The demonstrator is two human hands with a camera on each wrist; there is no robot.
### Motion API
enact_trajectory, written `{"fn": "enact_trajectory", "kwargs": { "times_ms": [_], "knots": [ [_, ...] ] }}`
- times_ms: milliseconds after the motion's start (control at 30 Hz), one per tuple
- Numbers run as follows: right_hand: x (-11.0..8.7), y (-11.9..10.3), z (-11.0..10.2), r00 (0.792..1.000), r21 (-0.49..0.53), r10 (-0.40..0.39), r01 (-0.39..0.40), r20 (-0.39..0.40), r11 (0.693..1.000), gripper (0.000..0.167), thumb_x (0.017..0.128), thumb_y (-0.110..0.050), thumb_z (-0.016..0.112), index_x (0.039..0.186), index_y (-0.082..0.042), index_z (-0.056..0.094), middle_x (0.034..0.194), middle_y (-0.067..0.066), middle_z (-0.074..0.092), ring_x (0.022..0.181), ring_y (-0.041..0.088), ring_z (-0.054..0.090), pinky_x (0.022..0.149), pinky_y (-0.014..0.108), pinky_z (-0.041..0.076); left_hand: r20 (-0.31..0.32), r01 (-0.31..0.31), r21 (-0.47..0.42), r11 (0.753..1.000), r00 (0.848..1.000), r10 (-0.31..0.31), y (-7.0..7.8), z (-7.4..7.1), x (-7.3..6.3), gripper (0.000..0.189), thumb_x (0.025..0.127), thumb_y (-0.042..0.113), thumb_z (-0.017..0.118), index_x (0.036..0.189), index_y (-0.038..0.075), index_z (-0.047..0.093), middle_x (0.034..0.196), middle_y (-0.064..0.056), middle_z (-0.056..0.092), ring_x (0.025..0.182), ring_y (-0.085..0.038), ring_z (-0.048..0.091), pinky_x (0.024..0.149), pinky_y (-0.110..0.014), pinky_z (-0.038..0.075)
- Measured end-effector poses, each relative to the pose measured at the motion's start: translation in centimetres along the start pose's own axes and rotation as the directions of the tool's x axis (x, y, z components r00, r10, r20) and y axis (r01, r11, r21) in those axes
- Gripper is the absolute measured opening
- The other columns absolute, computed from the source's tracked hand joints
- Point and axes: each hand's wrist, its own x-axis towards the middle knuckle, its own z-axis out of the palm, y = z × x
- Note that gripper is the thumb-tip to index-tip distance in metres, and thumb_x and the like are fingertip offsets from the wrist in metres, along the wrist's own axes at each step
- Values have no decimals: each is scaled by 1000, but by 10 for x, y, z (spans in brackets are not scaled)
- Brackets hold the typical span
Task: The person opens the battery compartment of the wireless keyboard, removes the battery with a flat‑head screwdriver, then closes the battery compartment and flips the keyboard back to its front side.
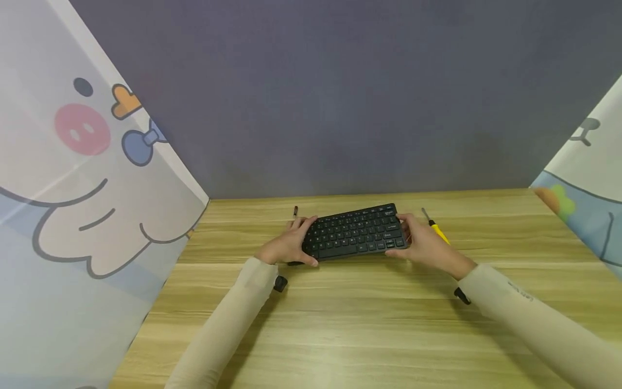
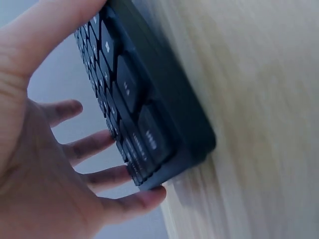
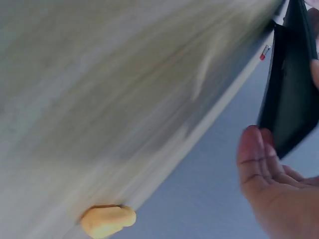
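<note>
A black compact keyboard point(image 1: 357, 232) with pale key legends is held between both hands, keys facing up toward the head camera. My left hand point(image 1: 290, 244) grips its left end, thumb at the near edge and fingers at the far side. In the left wrist view this end of the keyboard point(image 2: 164, 99) is close over the wood. My right hand point(image 1: 425, 243) grips the right end between thumb and fingers. The right wrist view shows the keyboard's dark underside point(image 3: 294, 94) raised off the table, so that end is tilted up.
A screwdriver point(image 1: 439, 232) with a yellow and black handle lies just beyond the right hand. Behind the left hand lies a small dark slim object point(image 1: 295, 211). The wooden table point(image 1: 340, 324) meets a grey back panel point(image 1: 340, 108), with cartoon-printed cloths point(image 1: 121, 227) at both sides.
</note>
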Motion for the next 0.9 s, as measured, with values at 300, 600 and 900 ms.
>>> {"fn": "enact_trajectory", "kwargs": {
  "times_ms": [300, 600, 900],
  "knots": [
    [-3, 10, 8, 980, -130, 147, -130, 135, 983, 102, 67, -46, 84, 135, 8, 31, 109, 28, 59, 96, 37, 59, 80, 51, 46, 5, -19, 130, 991, 1000, 18, 9, 8, 9, 118, 66, 44, 85, 153, 24, 7, 150, -11, 17, 137, -33, 12, 104, -59, 22],
    [-4, 14, 7, 959, -189, 206, -170, 195, 967, 112, 69, -51, 80, 143, 9, 21, 126, 39, 46, 111, 48, 50, 88, 57, 41, -24, -15, 122, 992, 1000, 18, 14, 12, 13, 118, 64, 41, 87, 153, 22, 12, 150, -9, 18, 139, -30, 11, 104, -60, 19],
    [4, -2, -14, 950, -181, 198, -156, 240, 971, 108, 77, -53, 73, 147, 7, 17, 132, 35, 42, 120, 49, 40, 92, 61, 36, -54, 1, 115, 993, 999, 5, 13, -1, -2, 104, 76, 56, 72, 154, 23, 11, 156, -10, 10, 140, -35, 6, 103, -64, 15]
  ]
}}
